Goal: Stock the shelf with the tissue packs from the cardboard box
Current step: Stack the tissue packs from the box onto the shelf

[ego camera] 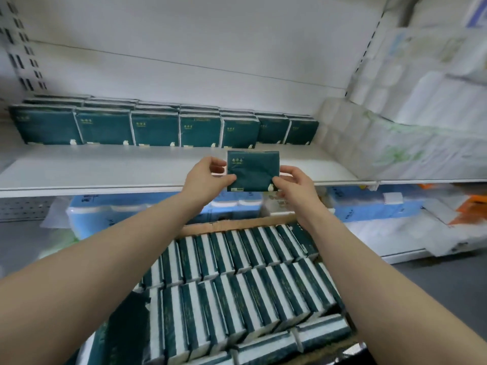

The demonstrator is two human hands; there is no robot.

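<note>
The head camera is looking forward and down at a white shop shelf, with both bare forearms reaching out toward it.

The left hand and the right hand are together holding one dark green tissue pack upright, its printed face turned to the camera. The left thumb and fingers are pinching the pack's left edge, and the right thumb and fingers are pinching its lower right corner. The pack is hovering over the front part of the shelf board, just in front of the stocked row.

That row of matching green packs is standing on edge along the back of the shelf, running from the left end toward the middle, several packs deep.

Below the arms, an open cardboard box is holding many more green packs, packed on edge in close rows.

To the right, large white bundles of paper rolls are leaning on the shelf. Under the shelf, light blue wrapped packs are sitting on the lower level.
</note>
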